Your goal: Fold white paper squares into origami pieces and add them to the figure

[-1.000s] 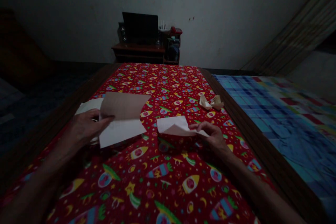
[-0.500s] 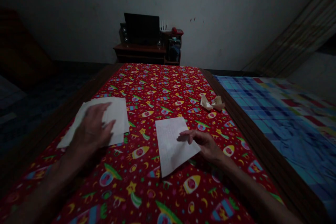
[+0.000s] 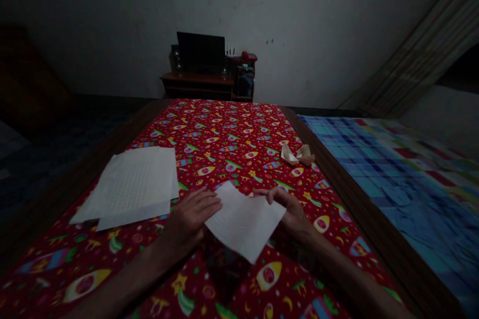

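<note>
A white sheet of paper [image 3: 245, 222] is held up a little over the red patterned cloth [image 3: 209, 279], one corner pointing toward me. My left hand [image 3: 194, 212] grips its left corner, fingers on top and the thumb hidden beneath. At the right corner my right hand [image 3: 288, 209] pinches the sheet, its thumb partly hidden behind the paper. To the left lies a loose stack of paper sheets [image 3: 130, 184], the top one showing faint lines of writing. A folded paper piece [image 3: 297, 154] with raised points sits beyond my right hand.
Brown wooden edges [image 3: 337, 194] border the cloth on both sides. At the right is a low surface with a blue checked cover [image 3: 348, 144]. Against the far wall stands a desk [image 3: 198, 82] with a dark monitor [image 3: 201, 52], speakers and a red telephone [image 3: 249, 56].
My left hand has moved from over the stack to the sheet and taken its left corner. The sheet has turned and lifted in my right hand. The view has tilted slightly up.
</note>
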Demonstrator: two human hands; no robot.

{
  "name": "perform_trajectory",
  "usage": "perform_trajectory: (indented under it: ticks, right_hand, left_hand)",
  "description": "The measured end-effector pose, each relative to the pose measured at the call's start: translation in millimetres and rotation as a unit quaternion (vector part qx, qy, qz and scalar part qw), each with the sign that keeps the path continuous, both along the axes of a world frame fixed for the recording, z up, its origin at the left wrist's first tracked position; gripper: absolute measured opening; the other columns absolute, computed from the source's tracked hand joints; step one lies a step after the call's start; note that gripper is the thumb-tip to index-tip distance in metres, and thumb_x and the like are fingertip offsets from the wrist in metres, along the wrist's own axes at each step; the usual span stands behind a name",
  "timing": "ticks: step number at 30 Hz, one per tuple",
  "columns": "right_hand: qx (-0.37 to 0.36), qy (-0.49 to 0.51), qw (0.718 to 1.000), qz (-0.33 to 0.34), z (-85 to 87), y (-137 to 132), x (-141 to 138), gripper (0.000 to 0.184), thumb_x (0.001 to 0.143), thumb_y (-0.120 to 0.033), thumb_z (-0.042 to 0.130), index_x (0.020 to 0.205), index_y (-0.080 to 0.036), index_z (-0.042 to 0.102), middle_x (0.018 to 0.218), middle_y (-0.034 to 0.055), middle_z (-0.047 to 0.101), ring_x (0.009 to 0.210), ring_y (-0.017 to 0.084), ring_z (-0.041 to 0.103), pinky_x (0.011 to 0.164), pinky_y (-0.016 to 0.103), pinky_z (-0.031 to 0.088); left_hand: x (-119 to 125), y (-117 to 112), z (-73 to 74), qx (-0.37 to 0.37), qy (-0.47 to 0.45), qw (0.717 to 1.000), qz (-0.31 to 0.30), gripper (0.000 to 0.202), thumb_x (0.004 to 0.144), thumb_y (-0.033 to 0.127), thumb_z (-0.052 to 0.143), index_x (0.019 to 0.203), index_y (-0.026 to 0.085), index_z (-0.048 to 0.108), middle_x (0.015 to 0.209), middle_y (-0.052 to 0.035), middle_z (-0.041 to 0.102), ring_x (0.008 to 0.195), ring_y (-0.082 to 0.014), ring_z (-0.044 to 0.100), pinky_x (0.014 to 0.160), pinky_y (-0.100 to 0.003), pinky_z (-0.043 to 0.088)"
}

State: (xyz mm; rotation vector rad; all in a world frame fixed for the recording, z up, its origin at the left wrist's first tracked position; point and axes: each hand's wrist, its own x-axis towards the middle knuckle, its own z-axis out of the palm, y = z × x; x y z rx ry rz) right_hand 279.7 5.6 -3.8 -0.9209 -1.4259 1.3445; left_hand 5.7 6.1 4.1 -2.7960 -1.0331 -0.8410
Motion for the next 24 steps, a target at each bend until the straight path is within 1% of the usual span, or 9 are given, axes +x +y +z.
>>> perform_trajectory:
  ticks: [3, 6, 8, 11, 12, 14, 16, 19, 24]
  right_hand:
    - [0.031, -0.063, 0.990, -0.121, 3.9, 7.4, 9.4, 0.020, 0.077, -0.035, 0.065, 0.074, -0.021, 0.052, 0.104, 0.0072, 0.067, 0.085, 0.021, 0.065, 0.063, 0.028, 0.052]
    - [0.143, -0.168, 0.954, -0.202, 19.9, -1.9, 12.9, 0.010, 0.087, -0.029, 0.051, 0.085, -0.022, 0.058, 0.105, 0.0067, 0.067, 0.102, 0.022, 0.061, 0.084, 0.036, 0.050]
    - [0.247, -0.251, 0.928, -0.121, 31.8, -16.7, 8.6, 0.020, 0.091, -0.026, 0.047, 0.107, -0.024, 0.059, 0.117, 0.0086, 0.062, 0.112, 0.022, 0.056, 0.095, 0.039, 0.045]
    - [0.394, -0.380, 0.832, 0.092, 35.2, -36.9, -5.0, 0.054, 0.085, -0.041, 0.058, 0.132, -0.019, 0.045, 0.132, 0.0136, 0.052, 0.124, 0.026, 0.046, 0.108, 0.046, 0.032]
    - [0.425, -0.407, 0.802, 0.105, 30.8, -39.9, -9.4, 0.062, 0.083, -0.045, 0.059, 0.135, -0.016, 0.042, 0.133, 0.0160, 0.050, 0.126, 0.028, 0.043, 0.109, 0.049, 0.028]
    - [0.457, -0.442, 0.767, 0.087, 16.3, -39.3, -14.3, 0.052, 0.089, -0.033, 0.053, 0.136, -0.015, 0.040, 0.133, 0.0173, 0.050, 0.128, 0.028, 0.041, 0.109, 0.052, 0.026]
    - [0.459, -0.448, 0.766, 0.042, 0.4, -32.0, -12.7, 0.040, 0.091, -0.016, 0.045, 0.131, -0.017, 0.047, 0.126, 0.0142, 0.057, 0.123, 0.024, 0.048, 0.106, 0.049, 0.033]
    - [0.426, -0.426, 0.797, 0.021, -13.5, -19.2, -1.0, 0.025, 0.090, -0.015, 0.046, 0.109, -0.020, 0.060, 0.104, 0.0093, 0.068, 0.100, 0.021, 0.063, 0.090, 0.039, 0.048]
    - [0.348, -0.362, 0.864, 0.034, -10.2, -14.4, 17.0, 0.017, 0.089, -0.021, 0.049, 0.095, -0.021, 0.065, 0.092, 0.0074, 0.070, 0.086, 0.018, 0.065, 0.075, 0.029, 0.051]
  left_hand:
    - [-1.7, -9.9, 14.0, 0.041, 0.084, 0.992, 0.084, 0.036, 0.073, 0.003, 0.043, 0.102, 0.016, 0.062, 0.095, -0.0086, 0.066, 0.090, -0.0246, 0.059, 0.080, -0.040, 0.048]
    - [7.2, -20.5, 21.9, 0.074, 0.162, 0.975, 0.135, 0.025, 0.078, 0.005, 0.044, 0.091, 0.015, 0.063, 0.081, -0.0083, 0.064, 0.076, -0.0239, 0.058, 0.069, -0.036, 0.047]
    - [16.9, -26.1, 22.8, 0.059, 0.196, 0.966, 0.157, 0.023, 0.078, 0.003, 0.045, 0.086, 0.015, 0.062, 0.081, -0.0084, 0.063, 0.075, -0.0240, 0.057, 0.068, -0.036, 0.047]
    - [30.8, -32.9, 21.4, 0.006, 0.229, 0.960, 0.161, 0.021, 0.077, 0.001, 0.046, 0.080, 0.016, 0.061, 0.083, -0.0082, 0.062, 0.076, -0.0249, 0.057, 0.069, -0.038, 0.046]
    - [33.8, -34.7, 20.8, -0.009, 0.232, 0.960, 0.154, 0.020, 0.077, 0.002, 0.047, 0.080, 0.016, 0.060, 0.084, -0.0081, 0.062, 0.076, -0.0251, 0.057, 0.069, -0.038, 0.046]
    - [35.8, -37.3, 20.0, -0.038, 0.222, 0.965, 0.133, 0.018, 0.078, 0.003, 0.047, 0.080, 0.016, 0.059, 0.086, -0.0081, 0.061, 0.079, -0.0252, 0.057, 0.071, -0.039, 0.047]
    - [32.3, -38.3, 18.8, -0.074, 0.192, 0.972, 0.112, 0.017, 0.079, 0.004, 0.048, 0.083, 0.016, 0.059, 0.090, -0.0078, 0.062, 0.082, -0.0243, 0.057, 0.074, -0.038, 0.047]
    - [18.7, -37.4, 13.2, -0.138, 0.118, 0.979, 0.091, 0.018, 0.084, 0.008, 0.046, 0.089, 0.017, 0.060, 0.092, -0.0061, 0.063, 0.085, -0.0211, 0.058, 0.075, -0.034, 0.048]
    - [-9.0, -33.6, -6.1, -0.192, -0.033, 0.978, 0.076, 0.019, 0.089, 0.019, 0.047, 0.092, 0.020, 0.066, 0.096, -0.0044, 0.068, 0.088, -0.0187, 0.063, 0.077, -0.030, 0.050]
